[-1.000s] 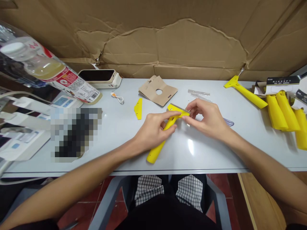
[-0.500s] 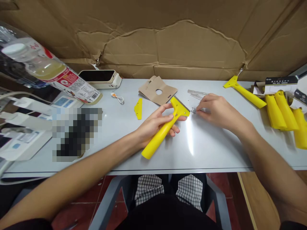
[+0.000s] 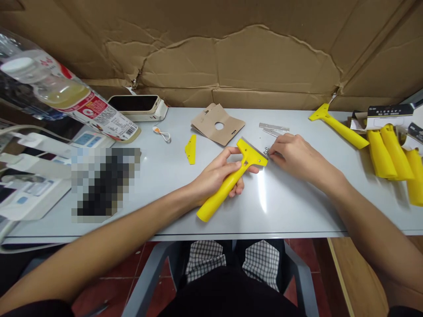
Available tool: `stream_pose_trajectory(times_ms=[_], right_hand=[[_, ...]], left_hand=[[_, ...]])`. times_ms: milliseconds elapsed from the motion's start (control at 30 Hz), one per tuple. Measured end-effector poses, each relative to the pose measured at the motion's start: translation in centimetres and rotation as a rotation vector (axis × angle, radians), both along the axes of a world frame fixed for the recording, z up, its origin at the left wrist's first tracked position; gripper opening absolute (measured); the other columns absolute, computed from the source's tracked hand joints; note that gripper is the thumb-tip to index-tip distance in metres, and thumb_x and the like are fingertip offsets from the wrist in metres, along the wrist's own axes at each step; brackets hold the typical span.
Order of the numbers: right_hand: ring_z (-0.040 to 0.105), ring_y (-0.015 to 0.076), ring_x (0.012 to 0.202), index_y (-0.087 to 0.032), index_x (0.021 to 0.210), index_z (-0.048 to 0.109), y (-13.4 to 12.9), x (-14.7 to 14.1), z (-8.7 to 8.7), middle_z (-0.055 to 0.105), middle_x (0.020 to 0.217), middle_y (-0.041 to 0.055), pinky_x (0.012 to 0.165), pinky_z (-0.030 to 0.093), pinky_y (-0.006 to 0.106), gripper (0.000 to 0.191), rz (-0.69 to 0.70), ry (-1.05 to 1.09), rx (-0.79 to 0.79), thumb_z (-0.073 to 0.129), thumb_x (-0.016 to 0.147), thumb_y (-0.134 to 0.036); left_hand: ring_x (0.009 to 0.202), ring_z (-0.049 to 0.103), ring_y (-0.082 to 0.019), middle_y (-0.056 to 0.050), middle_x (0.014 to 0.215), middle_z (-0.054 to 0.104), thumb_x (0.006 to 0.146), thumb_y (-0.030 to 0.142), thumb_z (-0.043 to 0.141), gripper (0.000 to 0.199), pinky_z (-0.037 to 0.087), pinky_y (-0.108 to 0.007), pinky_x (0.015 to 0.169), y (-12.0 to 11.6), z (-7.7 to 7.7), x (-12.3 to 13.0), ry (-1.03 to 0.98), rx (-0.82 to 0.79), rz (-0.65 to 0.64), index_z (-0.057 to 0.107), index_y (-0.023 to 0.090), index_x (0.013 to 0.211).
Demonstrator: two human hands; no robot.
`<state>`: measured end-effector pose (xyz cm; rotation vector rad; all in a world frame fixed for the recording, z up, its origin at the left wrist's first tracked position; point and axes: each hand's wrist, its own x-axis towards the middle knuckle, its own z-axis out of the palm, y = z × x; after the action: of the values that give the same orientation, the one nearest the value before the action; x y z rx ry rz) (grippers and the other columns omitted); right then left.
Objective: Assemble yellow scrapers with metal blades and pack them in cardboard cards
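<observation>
My left hand (image 3: pixel 220 173) is closed around a yellow scraper (image 3: pixel 228 185), thumb on the neck of its handle. A metal blade shows along the far edge of the scraper's head. My right hand (image 3: pixel 294 154) is at the small pile of screws (image 3: pixel 266 151), its fingertips pinched together; whether a screw is between them is too small to make out. Two thin metal blades (image 3: pixel 274 127) lie just beyond the right fingers. To the left of the scraper lies a small yellow plastic piece (image 3: pixel 191 150) with holes.
Brown cardboard pieces (image 3: pixel 218 125) lie beyond my left hand. Another yellow scraper (image 3: pixel 343 129) and several yellow handles (image 3: pixel 381 154) are at the right. A bottle (image 3: pixel 95 110), a phone (image 3: pixel 134 103), a short cable (image 3: pixel 161 133) and power strips (image 3: pixel 29 193) stand on the left.
My left hand has shifted the scraper slightly to the right and turned it a little, its head now nearer the screws. My right hand stays by the pile, fingers still pinched.
</observation>
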<state>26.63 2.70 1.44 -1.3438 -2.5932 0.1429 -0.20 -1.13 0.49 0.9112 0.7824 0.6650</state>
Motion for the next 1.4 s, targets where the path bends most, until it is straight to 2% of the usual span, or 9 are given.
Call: stream_pose_trajectory(times_ms=[167,267,333,600,833,1033,1200,1333,1400], right_hand=[[0.069,0.0323,0.095,-0.023,0.092,0.076,-0.8,0.1,1.8,0.075,0.095,0.0111,0.085,0.053,0.049,0.015,0.023,0.19,0.135,0.063,0.097,-0.018],[0.069,0.0295,0.095,-0.027,0.095,0.074,-1.6,-0.9,2.5,0.076,0.098,0.0088,0.086,0.056,0.048,0.013,0.1,0.365,0.145,0.064,0.1,-0.021],[0.068,0.0273,0.093,-0.026,0.095,0.074,-2.2,-1.8,2.4,0.075,0.097,0.0081,0.086,0.056,0.047,0.014,0.158,0.431,0.163,0.063,0.101,-0.021],[0.066,0.0241,0.089,-0.022,0.096,0.073,-2.9,-3.4,0.6,0.073,0.096,0.0083,0.081,0.054,0.042,0.015,0.215,0.446,0.241,0.06,0.104,-0.018],[0.067,0.0252,0.089,-0.023,0.094,0.071,-3.1,-3.5,0.9,0.073,0.095,0.0079,0.081,0.053,0.043,0.014,0.161,0.425,0.185,0.06,0.101,-0.019],[0.066,0.0225,0.084,-0.023,0.089,0.067,-3.3,-3.6,1.1,0.071,0.091,0.0058,0.078,0.053,0.04,0.012,0.128,0.476,0.143,0.063,0.099,-0.018],[0.066,0.0192,0.078,-0.023,0.083,0.066,-3.1,-3.7,1.0,0.07,0.085,0.0021,0.072,0.051,0.035,0.014,0.076,0.571,0.074,0.071,0.096,-0.021],[0.066,0.0192,0.077,-0.023,0.083,0.068,-2.6,-3.1,1.9,0.071,0.083,0.0016,0.072,0.051,0.035,0.018,0.086,0.572,0.029,0.072,0.099,-0.031],[0.068,0.0209,0.079,-0.023,0.087,0.07,-2.3,-2.1,2.6,0.073,0.086,0.0033,0.074,0.051,0.037,0.018,0.071,0.47,0.033,0.07,0.1,-0.035]], left_hand=[[0.05,0.061,-0.01,-0.008,0.112,0.082,0.105,0.03,0.059,0.029,0.042,-0.023,0.043,-0.2,0.1,0.1,0.021,-0.001,-0.016,0.039,0.028,0.126],[0.051,0.061,-0.009,-0.008,0.116,0.08,0.106,0.033,0.059,0.027,0.043,-0.023,0.045,-0.4,0.2,0.1,0.046,0.035,-0.052,0.039,0.029,0.123],[0.051,0.06,-0.008,-0.008,0.118,0.08,0.107,0.035,0.059,0.025,0.043,-0.023,0.045,-0.5,0.2,0.1,0.054,0.073,-0.083,0.04,0.029,0.122],[0.052,0.059,-0.006,-0.007,0.117,0.077,0.111,0.037,0.053,0.023,0.045,-0.022,0.046,-1.0,-0.3,-0.1,0.094,0.221,-0.16,0.037,0.028,0.125],[0.053,0.059,-0.005,-0.008,0.121,0.075,0.111,0.039,0.052,0.023,0.047,-0.021,0.047,-1.0,-0.4,-0.1,0.106,0.25,-0.169,0.037,0.028,0.125],[0.05,0.057,-0.006,-0.004,0.107,0.076,0.111,0.039,0.053,0.023,0.046,-0.022,0.046,-1.0,-0.7,0.0,0.117,0.29,-0.179,0.037,0.029,0.124],[0.052,0.059,-0.006,-0.008,0.121,0.076,0.11,0.04,0.056,0.025,0.045,-0.021,0.046,-0.8,-0.5,-0.2,0.074,0.212,-0.175,0.038,0.029,0.124],[0.05,0.057,-0.006,-0.006,0.116,0.077,0.107,0.037,0.06,0.027,0.04,-0.021,0.043,-0.5,-0.1,-0.2,0.018,0.095,-0.126,0.039,0.029,0.123],[0.049,0.056,-0.007,-0.005,0.113,0.078,0.105,0.035,0.061,0.029,0.038,-0.022,0.043,-0.3,0.0,-0.1,-0.001,0.041,-0.079,0.039,0.029,0.123]])
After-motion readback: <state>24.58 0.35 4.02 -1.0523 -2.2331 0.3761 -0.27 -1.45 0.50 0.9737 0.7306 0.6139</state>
